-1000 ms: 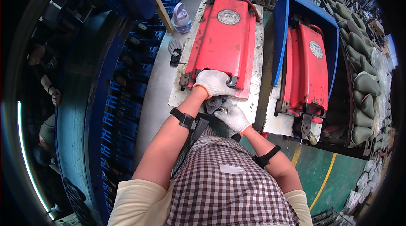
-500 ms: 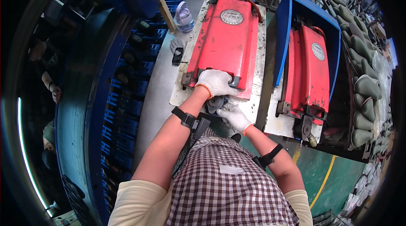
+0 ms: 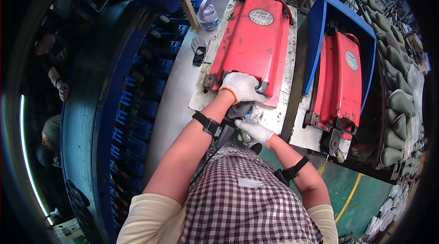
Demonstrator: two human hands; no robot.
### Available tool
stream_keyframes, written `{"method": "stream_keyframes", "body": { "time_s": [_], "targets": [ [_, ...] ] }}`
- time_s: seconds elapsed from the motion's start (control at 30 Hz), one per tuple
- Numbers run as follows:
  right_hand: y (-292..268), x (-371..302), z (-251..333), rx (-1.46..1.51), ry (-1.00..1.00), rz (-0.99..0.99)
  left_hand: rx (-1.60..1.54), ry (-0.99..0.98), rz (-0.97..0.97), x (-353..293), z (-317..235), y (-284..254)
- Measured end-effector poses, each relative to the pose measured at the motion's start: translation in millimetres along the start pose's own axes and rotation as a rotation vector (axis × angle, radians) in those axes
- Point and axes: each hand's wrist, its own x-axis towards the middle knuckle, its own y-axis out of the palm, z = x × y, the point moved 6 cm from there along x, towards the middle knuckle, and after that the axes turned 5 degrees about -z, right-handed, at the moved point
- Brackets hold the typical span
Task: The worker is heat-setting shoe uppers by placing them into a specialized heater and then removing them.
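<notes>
The left hand (image 3: 242, 87), in a white knit glove, has its fingers (image 3: 254, 96) curled over the near edge of the red cover (image 3: 254, 43), gripping the dark handle (image 3: 261, 88) there. The right hand (image 3: 254, 130), gloved the same, sits just below that edge with its fingers (image 3: 241, 124) bent against a dark round knob (image 3: 239, 109) under the cover's near end; whether they clamp the knob or only press on it cannot be told.

The red cover lies flat on a worn pale plate (image 3: 274, 118), on the desk (image 3: 178, 93), reaching away from the person. A round label (image 3: 261, 17) sits near the cover's far end, and a red hose (image 3: 280, 2) arcs over its far right corner. At the cover's near left corner is a metal hinge block (image 3: 209, 81).

Left of the cover, on the desk, lie a small black device (image 3: 198, 55) and a grey glove (image 3: 197, 43). Beyond these, by the cover's far left corner, stands a clear bottle (image 3: 208, 15) with a wooden block (image 3: 189, 2) leaning beside it.

Right of the cover a second red cover (image 3: 340, 84) lies inside a blue frame (image 3: 318, 38). Further right of that, grey-green shoe lasts (image 3: 395, 102) are stacked in rows.

Both forearms wear black straps (image 3: 206, 124).
</notes>
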Motion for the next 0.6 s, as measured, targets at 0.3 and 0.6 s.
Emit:
{"method": "stream_keyframes", "body": {
  "time_s": [0.3,0.6],
  "targets": [
    [44.3,16.7,-3.7,0.087,0.239,0.312,-0.027,0.035,-0.046,-0.5,1.2,2.9],
    [61.5,18.1,23.3,0.099,0.060,0.123,-0.011,0.057,-0.091,-7.8,-4.7,-0.3]
  ]
}}
